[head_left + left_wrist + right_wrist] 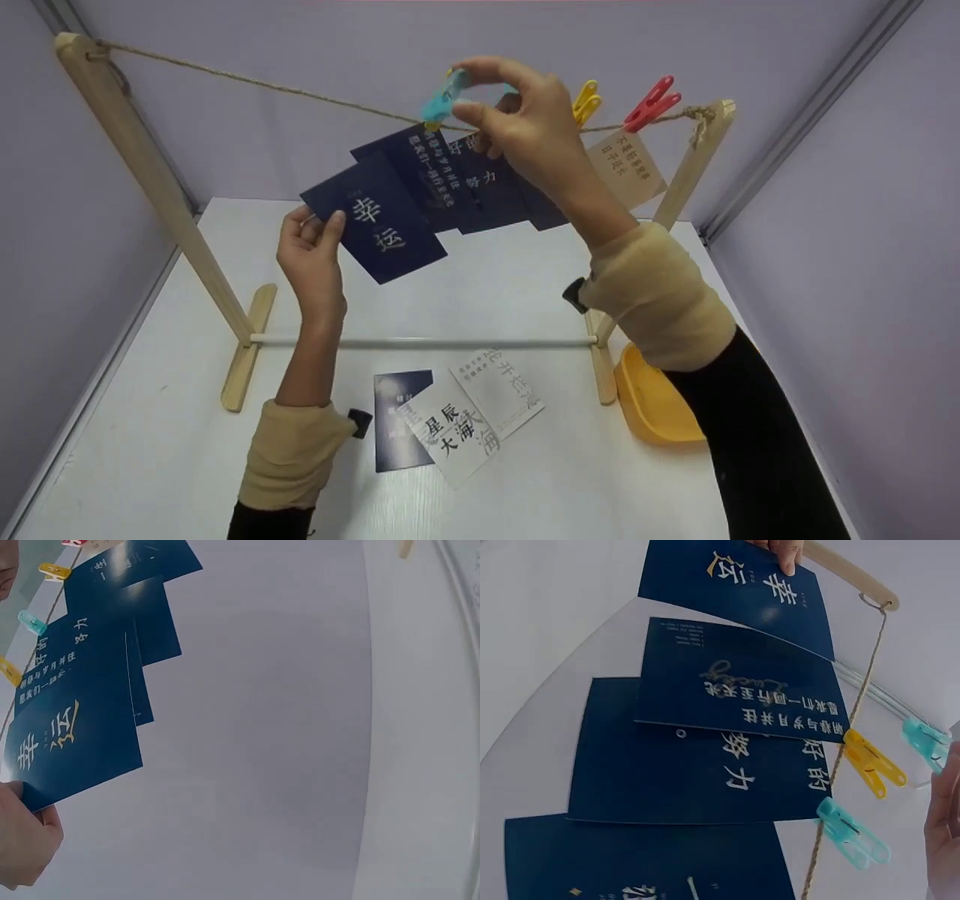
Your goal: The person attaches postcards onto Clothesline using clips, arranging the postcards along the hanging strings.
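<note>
My left hand (309, 251) pinches a dark blue card (401, 251) with pale characters by its left edge, thumb in front. The card is tilted and overlaps the hanging blue cards in the head view. Up at the rope (262, 84), my right hand (536, 120) pinches a teal clothespin (441, 106) between thumb and fingers. Just beside it, a yellow clothespin (871, 763) grips the rope and a hanging blue card (742, 690). Another teal clothespin (851, 831) sits further along the rope, holding a second blue card (645, 757).
Yellow (586, 103) and red (652, 103) clothespins sit toward the rope's right end, with a beige card (626, 169) below. Wooden posts (161, 195) carry the rope, joined by a low white bar (420, 343). Loose cards (450, 435) and an orange basin (649, 427) are on the table.
</note>
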`<state>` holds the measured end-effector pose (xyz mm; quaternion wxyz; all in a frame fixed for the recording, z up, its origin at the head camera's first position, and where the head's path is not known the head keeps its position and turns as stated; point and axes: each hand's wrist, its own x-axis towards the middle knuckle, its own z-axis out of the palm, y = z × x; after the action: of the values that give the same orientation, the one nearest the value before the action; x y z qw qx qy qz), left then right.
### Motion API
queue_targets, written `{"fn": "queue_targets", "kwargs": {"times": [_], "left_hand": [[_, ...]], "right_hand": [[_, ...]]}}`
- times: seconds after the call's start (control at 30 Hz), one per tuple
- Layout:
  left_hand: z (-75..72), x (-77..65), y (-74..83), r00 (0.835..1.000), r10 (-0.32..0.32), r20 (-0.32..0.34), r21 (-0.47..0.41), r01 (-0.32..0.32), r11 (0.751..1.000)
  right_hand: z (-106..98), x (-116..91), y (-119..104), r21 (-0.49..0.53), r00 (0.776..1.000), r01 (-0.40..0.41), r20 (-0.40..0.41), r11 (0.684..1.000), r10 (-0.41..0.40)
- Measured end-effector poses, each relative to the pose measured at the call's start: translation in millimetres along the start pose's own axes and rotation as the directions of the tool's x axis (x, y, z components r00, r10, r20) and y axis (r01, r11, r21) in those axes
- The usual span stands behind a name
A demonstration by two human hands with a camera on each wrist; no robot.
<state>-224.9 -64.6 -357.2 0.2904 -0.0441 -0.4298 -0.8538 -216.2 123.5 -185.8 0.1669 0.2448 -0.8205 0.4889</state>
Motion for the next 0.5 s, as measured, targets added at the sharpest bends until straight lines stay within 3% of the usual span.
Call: {"fn": "queue_targets", "kwargs": {"times": [0.2, 0.4, 0.5], "left_hand": [[4.5, 19.2, 12.1, 0.999, 0.034, -0.013, -0.016, -0.035, 0.999], [11.2, 24.3, 26.9, 0.998, 0.066, 0.008, 0.018, -0.066, 0.998], [12.3, 26.4, 31.3, 0.998, 0.065, 0.006, 0.025, -0.066, 0.998]], "right_hand": [[11.3, 30.6, -14.6, -0.075, 0.997, -0.071, 0.028, 0.995, 0.073], [35.5, 77.1, 36.1, -0.102, 0.993, -0.093, 0.058, 0.990, 0.099], [47.9, 95.4, 59.2, -0.103, 0.995, -0.098, 0.020, 0.990, 0.101]]}}
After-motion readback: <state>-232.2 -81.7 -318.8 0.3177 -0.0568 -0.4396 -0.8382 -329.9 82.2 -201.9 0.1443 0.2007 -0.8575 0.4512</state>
